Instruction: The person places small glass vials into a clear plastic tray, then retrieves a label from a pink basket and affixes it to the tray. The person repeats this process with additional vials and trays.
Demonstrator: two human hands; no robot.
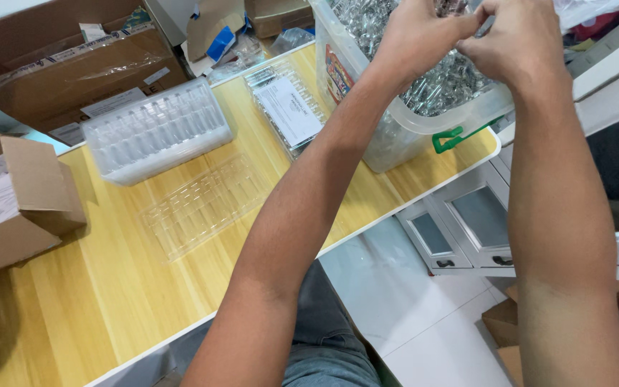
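Both hands meet over the clear plastic bin (pixel 395 115) at the table's far right: left hand (pixel 417 32) and right hand (pixel 517 39), fingers curled and pinched together on something small between them (what exactly, I cannot tell). That bin brims with small glass vials (pixel 438 86), far too many to count; they look light, slick and breakable, best pinched singly by the body.

Nearest on the wooden table (pixel 109 287) lies one empty clear blister tray (pixel 205 204), thin and floppy. Beyond it, one stack of such trays (pixel 155 132), and one filled tray with a paper leaflet (pixel 286 111) on top. Two open cardboard boxes: one at left (pixel 16 208), one behind (pixel 66 68).
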